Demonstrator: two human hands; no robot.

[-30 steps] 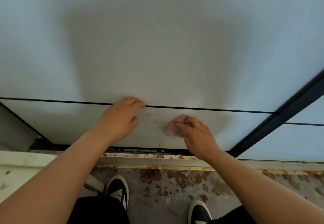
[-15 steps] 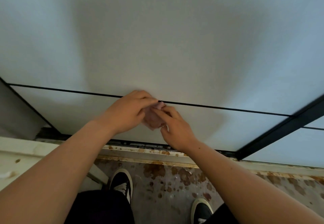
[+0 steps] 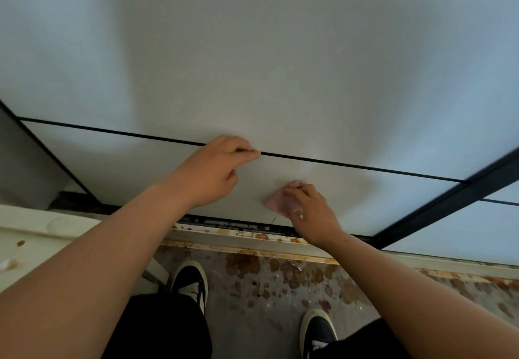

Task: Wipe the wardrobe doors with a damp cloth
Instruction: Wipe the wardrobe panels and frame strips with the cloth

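Observation:
The white wardrobe door point(image 3: 252, 64) fills the view, crossed by a thin black horizontal strip point(image 3: 351, 164). My right hand point(image 3: 311, 212) grips a small pink cloth point(image 3: 276, 203) and presses it against the lower panel, just above the bottom track. My left hand point(image 3: 216, 170) rests on the door to the left of the cloth. Its fingers are loosely curled, the fingertips touch the black strip, and it holds nothing. Most of the cloth is hidden under my right fingers.
A black frame bar point(image 3: 449, 198) separates this door from a second pale door point(image 3: 463, 232) on the right. Below runs a rusty bottom track point(image 3: 238, 231) and a stained floor point(image 3: 280, 288). My two shoes point(image 3: 191, 283) point(image 3: 317, 327) stand close to it. A cream ledge point(image 3: 33, 240) lies at left.
Half a second ago both hands met at the cloth by the black strip. My right hand has since slid down and right with the cloth, while the left stays at the strip.

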